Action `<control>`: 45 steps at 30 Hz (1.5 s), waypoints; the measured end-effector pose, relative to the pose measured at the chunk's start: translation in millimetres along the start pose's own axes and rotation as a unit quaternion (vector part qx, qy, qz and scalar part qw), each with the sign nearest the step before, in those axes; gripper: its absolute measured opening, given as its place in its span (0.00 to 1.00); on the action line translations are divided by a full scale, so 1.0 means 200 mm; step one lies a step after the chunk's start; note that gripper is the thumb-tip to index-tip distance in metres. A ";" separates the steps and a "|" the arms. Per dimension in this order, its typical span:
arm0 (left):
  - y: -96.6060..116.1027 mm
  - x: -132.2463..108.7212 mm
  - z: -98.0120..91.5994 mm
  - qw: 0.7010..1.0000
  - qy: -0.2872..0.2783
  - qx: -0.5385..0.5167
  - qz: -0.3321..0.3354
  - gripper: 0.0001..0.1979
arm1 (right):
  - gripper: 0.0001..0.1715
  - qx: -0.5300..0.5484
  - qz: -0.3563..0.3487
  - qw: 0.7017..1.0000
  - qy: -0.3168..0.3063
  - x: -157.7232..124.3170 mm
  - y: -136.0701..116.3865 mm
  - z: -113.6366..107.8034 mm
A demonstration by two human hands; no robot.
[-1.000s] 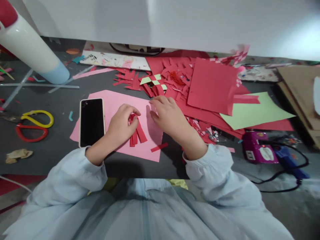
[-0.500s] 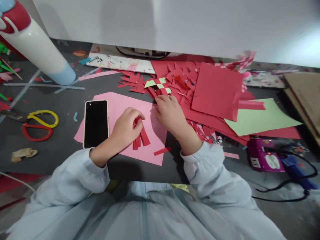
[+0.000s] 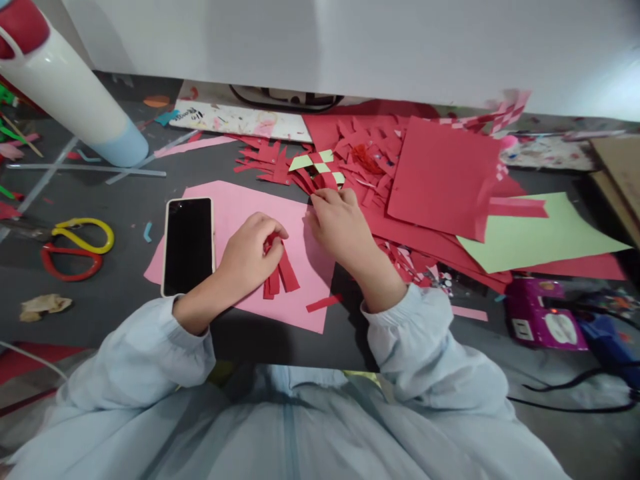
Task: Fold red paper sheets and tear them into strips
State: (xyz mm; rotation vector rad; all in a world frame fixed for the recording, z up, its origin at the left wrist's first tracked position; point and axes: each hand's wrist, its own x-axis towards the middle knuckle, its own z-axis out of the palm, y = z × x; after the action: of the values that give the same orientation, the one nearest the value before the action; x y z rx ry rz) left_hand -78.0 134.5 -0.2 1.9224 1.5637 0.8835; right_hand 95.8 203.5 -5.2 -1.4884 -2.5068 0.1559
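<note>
My left hand (image 3: 253, 257) curls closed around several red paper strips (image 3: 287, 272), whose loose ends fan out over a pink paper sheet (image 3: 240, 200). Farther to the right, the bent fingers of my right hand (image 3: 337, 220) are closed at the lower end of a woven piece of red and pale green paper strips (image 3: 323, 167). Its checkered part lies beyond the fingertips; the fingers partly hide its red strips. A single red strip (image 3: 324, 303) rests across the pink sheet's right edge. Left of my left hand, a phone (image 3: 189, 247) with a dark screen overlaps the sheet.
Red scraps and a large red paper square (image 3: 445, 177) lie at the back right, beside a pale green sheet (image 3: 540, 230). Scissors (image 3: 83, 247) lie at left, below a white bottle (image 3: 90, 100). A purple box (image 3: 545, 313) and black cables are at right.
The view has shifted slightly, so the things at the sides sit a little differently in the picture. Both hands keep nearly the same place and grip.
</note>
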 end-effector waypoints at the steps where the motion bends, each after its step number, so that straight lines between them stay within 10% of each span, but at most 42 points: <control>1: 0.00 0.00 0.00 1.000 -0.001 0.000 -0.002 0.08 | 0.20 0.006 0.001 1.000 0.003 0.00 0.00 -0.01; 9: 0.02 0.00 -0.01 1.000 -0.002 -0.008 -0.009 0.09 | 0.15 0.070 0.033 0.997 0.026 -0.06 -0.02 -0.21; 24: 0.03 0.00 -0.02 0.999 0.001 0.027 0.031 0.09 | 0.13 0.215 -0.126 0.921 -0.299 -0.10 -0.03 -0.32; 32: 0.03 0.00 -0.02 0.999 -0.022 0.036 0.026 0.11 | 0.14 0.100 0.043 0.986 -0.126 -0.07 0.07 -0.28; 45: 0.02 -0.01 -0.01 0.999 -0.020 0.022 0.045 0.11 | 0.17 -0.072 0.179 0.980 -0.041 -0.03 0.11 -0.17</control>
State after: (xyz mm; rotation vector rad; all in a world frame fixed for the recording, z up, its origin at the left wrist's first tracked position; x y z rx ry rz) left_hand -77.2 132.2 4.5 2.0425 1.4946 0.8482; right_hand 125.6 208.4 21.6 -2.0224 -2.3302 0.0952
